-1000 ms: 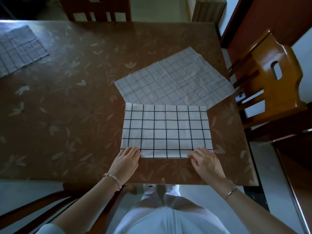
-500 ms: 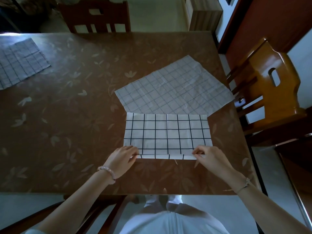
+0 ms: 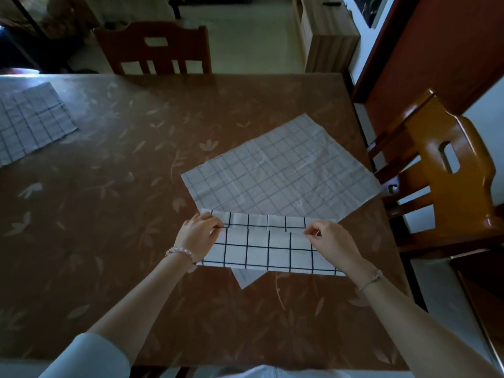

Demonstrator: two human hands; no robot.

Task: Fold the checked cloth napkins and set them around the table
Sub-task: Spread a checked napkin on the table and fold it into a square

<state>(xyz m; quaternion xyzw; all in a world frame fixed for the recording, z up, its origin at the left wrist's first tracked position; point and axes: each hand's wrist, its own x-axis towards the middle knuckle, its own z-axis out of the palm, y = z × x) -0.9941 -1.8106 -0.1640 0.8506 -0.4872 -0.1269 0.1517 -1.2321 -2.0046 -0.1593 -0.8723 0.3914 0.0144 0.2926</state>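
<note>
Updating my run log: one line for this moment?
fold in progress; left hand pinches front napkin edge; right hand pinches same; unfolded napkin behind

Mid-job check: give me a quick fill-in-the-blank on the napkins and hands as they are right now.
1. The table shows ____ checked napkins.
2. The left hand and right hand pinch the front napkin: that makes ____ hands on it.
3. The set-aside napkin lies by the table's ____ edge.
4. The orange chair stands at the table's ____ side.
Missing words: three; two; left; right.
</note>
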